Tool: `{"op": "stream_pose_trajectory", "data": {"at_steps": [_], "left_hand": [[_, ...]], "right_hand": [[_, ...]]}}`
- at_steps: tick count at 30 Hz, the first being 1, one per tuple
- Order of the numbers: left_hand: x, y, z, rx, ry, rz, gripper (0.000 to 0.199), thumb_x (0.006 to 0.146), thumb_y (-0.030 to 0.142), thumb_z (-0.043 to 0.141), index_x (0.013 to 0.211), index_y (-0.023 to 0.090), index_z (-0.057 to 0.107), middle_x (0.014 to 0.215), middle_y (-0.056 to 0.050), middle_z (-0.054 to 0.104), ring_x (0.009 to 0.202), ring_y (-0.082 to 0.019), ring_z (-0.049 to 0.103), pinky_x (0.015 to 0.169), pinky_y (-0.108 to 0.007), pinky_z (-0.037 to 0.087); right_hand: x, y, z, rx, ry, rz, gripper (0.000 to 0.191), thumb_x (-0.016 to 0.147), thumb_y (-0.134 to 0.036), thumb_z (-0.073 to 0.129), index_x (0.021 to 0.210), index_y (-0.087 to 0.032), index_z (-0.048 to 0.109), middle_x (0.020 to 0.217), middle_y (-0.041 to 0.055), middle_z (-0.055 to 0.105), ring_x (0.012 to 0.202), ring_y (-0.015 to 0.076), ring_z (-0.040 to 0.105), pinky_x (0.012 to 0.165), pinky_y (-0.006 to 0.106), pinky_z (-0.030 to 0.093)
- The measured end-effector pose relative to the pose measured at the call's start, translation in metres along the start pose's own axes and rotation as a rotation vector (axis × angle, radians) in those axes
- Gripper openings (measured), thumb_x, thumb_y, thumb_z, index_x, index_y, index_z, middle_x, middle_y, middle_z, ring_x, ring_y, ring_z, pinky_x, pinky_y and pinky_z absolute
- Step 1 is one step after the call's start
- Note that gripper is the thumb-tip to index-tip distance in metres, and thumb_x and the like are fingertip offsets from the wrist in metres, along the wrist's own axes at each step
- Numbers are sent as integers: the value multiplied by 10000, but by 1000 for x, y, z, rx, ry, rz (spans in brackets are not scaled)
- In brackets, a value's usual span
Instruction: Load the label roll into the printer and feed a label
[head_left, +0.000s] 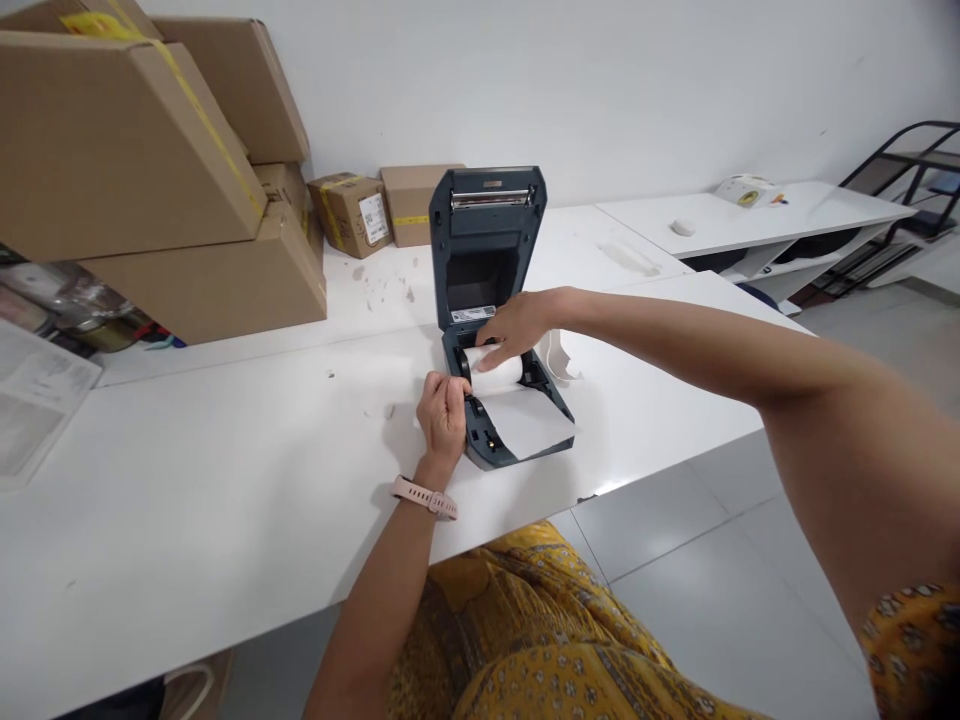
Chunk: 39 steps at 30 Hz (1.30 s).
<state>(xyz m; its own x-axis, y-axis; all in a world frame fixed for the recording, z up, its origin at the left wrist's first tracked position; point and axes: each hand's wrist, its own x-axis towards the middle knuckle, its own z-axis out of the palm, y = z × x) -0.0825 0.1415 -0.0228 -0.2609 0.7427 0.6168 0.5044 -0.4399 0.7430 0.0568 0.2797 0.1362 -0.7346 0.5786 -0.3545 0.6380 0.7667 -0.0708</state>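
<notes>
Two hands work at the open label printer (489, 452) on the white table (300, 430), near the middle of the frame: the left hand (442, 415) curls its fingers over the printer's near-left edge, while the right hand (517, 325) lies with spread fingers on the paper roll (496, 372) inside. The roll is probably light and smooth, best held by its ends, its loose strip (529, 422) soft and easily creased; the printer seems stiff and fairly heavy, steadiest gripped low on its base.

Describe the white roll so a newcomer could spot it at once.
On the white table stands a dark device with its lid raised. Inside, beneath the right hand, lies the roll: a rounded white cylinder, unlike the flat sheet in front of it.
</notes>
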Motion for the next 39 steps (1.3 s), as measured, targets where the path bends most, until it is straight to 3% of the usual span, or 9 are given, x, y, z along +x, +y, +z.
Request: {"op": "stream_pose_trajectory", "data": {"at_steps": [3, 11, 15, 17, 19, 22, 26, 36, 39], "left_hand": [[0, 1, -1, 1, -10, -4, 533, 1108, 431, 329, 763, 222, 677, 770, -24, 555, 752, -169, 593, 746, -299, 486], [1, 5, -3, 28, -40, -10, 539, 1110, 431, 318, 753, 229, 669, 771, -26, 572, 750, -169, 596, 741, -304, 496], [3, 6, -5, 20, -41, 12, 503, 1103, 412, 354, 749, 228, 662, 755, -25, 582, 759, -172, 598, 732, -306, 492], [4, 8, -6, 23, -55, 5, 484, 1097, 403, 375, 743, 230, 654, 748, -23, 581, 757, -175, 597, 722, -311, 487], [6, 10, -7, 26, -72, -10, 468, 1093, 387, 386, 730, 233, 638, 734, -20, 575, 754, -178, 591, 715, -314, 479], [7, 13, -8, 40, -94, -47, 450, 1086, 361, 392, 710, 234, 604, 713, -14, 564, 756, -179, 580, 716, -316, 472], [8, 16, -7, 30, -83, -84, 434, 1074, 352, 403, 693, 235, 574, 713, -12, 551, 751, -179, 569, 720, -321, 474], [10, 19, -12, 36, -116, -136, 338, 1024, 356, 507, 723, 234, 602, 755, -19, 557, 775, -187, 569, 739, -329, 502], [2, 31, -19, 47, -179, -259, 181, 981, 384, 608, 917, 238, 694, 949, -47, 617, 922, -201, 623, 858, -351, 544]], "right_hand": [[-2, 6, 10, -37, -106, -68, 772, 804, -712, 732, 1384, -209, 649, 1245, 125, 740, 1182, 381, 657, 940, 416, 480], [13, 13, 22, 18, -115, -112, 619, 810, -541, 795, 1296, -184, 654, 1210, 122, 737, 1027, 324, 692, 797, 368, 511], [-15, 3, 37, -5, 173, -192, 598, 920, -467, 733, 1413, -147, 623, 1359, 188, 702, 1236, 389, 656, 1002, 499, 527], [-42, -7, 57, 69, 358, -283, 505, 1030, -452, 592, 1430, -147, 620, 1414, 180, 687, 1300, 360, 639, 1080, 525, 514], [-71, -19, 83, 166, 451, -333, 482, 1093, -462, 459, 1444, -175, 620, 1460, 145, 675, 1339, 308, 637, 1121, 506, 523], [-105, -38, 126, 189, 519, -258, 505, 1108, -463, 419, 1522, -214, 565, 1578, 120, 582, 1461, 291, 561, 1194, 538, 494], [-117, -57, 163, 128, 625, -131, 588, 1090, -463, 472, 1635, -251, 408, 1680, 93, 436, 1578, 285, 404, 1282, 550, 405], [-114, -65, 170, 186, 639, -121, 683, 1049, -537, 523, 1666, -315, 331, 1694, 69, 392, 1596, 279, 354, 1304, 559, 382], [-123, -70, 170, 214, 645, -120, 707, 1031, -565, 548, 1660, -314, 346, 1706, 77, 365, 1601, 268, 336, 1306, 534, 384]]}}
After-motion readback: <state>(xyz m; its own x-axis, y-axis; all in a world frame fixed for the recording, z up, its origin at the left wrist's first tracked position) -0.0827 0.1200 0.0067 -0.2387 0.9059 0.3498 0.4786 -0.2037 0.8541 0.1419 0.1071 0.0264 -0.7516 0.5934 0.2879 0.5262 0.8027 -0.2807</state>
